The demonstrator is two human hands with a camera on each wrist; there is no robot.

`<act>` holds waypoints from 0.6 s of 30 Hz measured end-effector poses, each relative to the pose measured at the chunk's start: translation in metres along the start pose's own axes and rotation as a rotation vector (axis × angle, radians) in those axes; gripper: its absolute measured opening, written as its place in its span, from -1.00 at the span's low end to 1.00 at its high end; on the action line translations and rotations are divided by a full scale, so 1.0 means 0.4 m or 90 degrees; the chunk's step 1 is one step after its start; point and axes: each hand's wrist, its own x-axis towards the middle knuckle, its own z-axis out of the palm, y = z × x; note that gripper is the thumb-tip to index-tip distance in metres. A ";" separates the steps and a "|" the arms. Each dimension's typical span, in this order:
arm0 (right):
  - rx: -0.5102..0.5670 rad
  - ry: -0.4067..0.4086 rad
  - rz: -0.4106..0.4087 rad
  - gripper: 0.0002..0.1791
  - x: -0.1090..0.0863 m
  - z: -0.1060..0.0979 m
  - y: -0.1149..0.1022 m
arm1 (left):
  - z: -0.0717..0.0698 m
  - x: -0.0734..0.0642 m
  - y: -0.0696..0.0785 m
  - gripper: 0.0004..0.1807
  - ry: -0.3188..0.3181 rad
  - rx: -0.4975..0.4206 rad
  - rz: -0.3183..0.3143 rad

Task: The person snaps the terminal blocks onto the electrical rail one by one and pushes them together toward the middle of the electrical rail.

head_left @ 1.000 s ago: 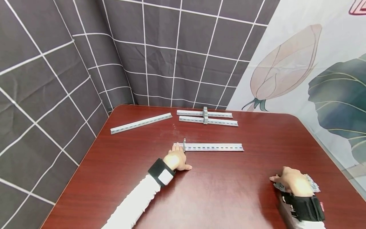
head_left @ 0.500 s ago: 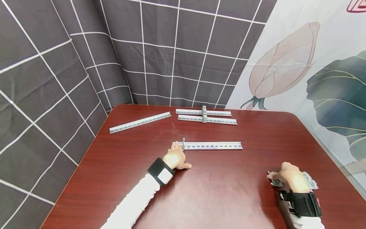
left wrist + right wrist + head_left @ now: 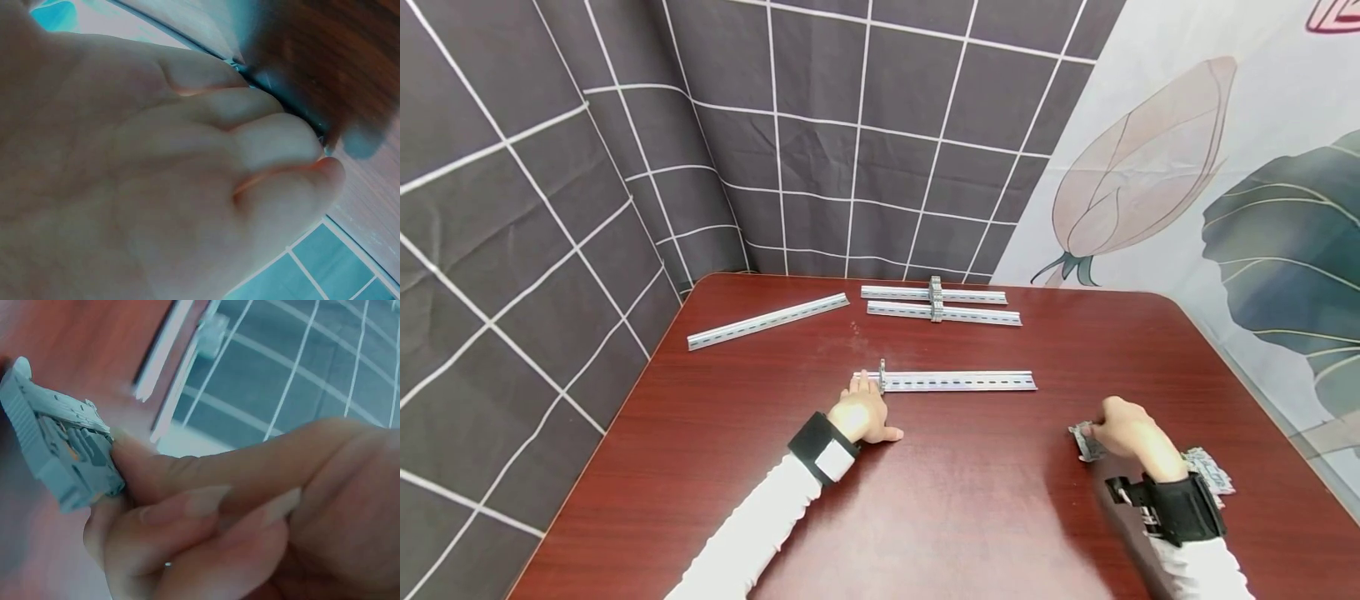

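In the head view my left hand rests its outstretched fingers on the left end of a slotted metal DIN rail. A thin grey terminal block stands upright on that rail, just right of the fingertips. The left wrist view is filled mostly by the palm and fingers, which hide most of the rail. On the right, my right hand pinches a grey DIN rail terminal block between thumb and fingers. Its open side, with inner metal parts, shows in the right wrist view; the other fingers are curled.
More grey terminal blocks lie behind the right wrist. At the back, two parallel rails are bridged by a row of grey blocks. Another rail lies slanted at the back left. Gridded cloth hangs behind the table.
My right hand has lifted away from the pile, moving left and forward with a terminal block in its fingers. The left hand keeps its place on the rail.
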 end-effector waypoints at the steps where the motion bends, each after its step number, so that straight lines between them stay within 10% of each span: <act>1: 0.001 0.002 -0.026 -0.68 0.006 -0.002 -0.011 | 0.000 -0.001 0.000 -0.01 0.000 0.000 0.001; 7: 0.016 0.010 -0.149 -0.78 0.050 -0.032 -0.086 | 0.000 -0.002 -0.001 0.00 0.001 -0.001 0.003; 18: 0.194 -0.009 -0.173 -0.83 0.119 -0.106 -0.231 | 0.004 0.004 0.005 0.03 0.003 0.016 -0.013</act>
